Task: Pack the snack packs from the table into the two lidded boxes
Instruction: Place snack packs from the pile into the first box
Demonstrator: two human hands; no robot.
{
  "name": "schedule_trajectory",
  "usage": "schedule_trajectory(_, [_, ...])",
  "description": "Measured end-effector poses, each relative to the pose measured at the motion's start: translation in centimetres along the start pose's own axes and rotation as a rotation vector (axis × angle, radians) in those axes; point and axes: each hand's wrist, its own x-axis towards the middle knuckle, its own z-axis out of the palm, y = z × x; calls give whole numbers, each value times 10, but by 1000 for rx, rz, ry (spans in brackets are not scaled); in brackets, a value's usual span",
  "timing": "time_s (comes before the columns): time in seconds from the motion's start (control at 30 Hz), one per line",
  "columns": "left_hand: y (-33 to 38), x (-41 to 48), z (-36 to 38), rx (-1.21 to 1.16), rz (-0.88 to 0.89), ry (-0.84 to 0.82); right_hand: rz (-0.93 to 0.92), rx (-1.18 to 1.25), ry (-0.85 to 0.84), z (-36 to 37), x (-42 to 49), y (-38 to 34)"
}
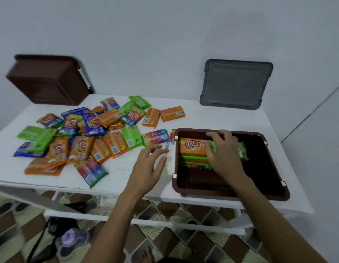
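Note:
An open brown box (274, 194) stands at the table's front right. A small stack of snack packs lies inside it, with an orange pack (191, 146) on top and a green pack (242, 152) beside it. My right hand (223, 150) rests on this stack, fingers spread over the packs. Just left of the box, my left hand (147, 166) hovers over the table with fingers apart and nothing in it. Several orange, green and blue snack packs (81, 135) lie scattered across the left half of the white table (212, 116).
A second brown box (47, 80) leans tilted against the wall at the back left. A grey lid (235, 84) leans on the wall at the back right. Below the table are a lower shelf, a patterned tiled floor and shoes (70, 243).

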Motion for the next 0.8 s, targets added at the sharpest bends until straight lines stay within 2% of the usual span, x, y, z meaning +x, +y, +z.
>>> schedule_trajectory(0.13, [-47, -20, -29, 128, -150, 84, -142, 168, -21, 20, 2, -71])
schedule_trajectory(0.27, [-91, -42, -60, 308, -465, 204, -260, 172, -123, 53, 3, -136])
schedule_trajectory(0.4, [-126, -55, -81, 441, -761, 147, -321, 132, -237, 98, 10, -187])
schedule_trajectory(0.57, [-139, -51, -76, 510, -827, 120, -366, 52, -407, 157, 25, -218])
schedule_trajectory(0.67, [-144, -45, -73, 477, -847, 123, -432, -80, -476, 185, 33, -218])
schedule_trajectory(0.8, [-154, -45, -76, 374, -835, 76, -505, -256, -458, 198, 32, -215])
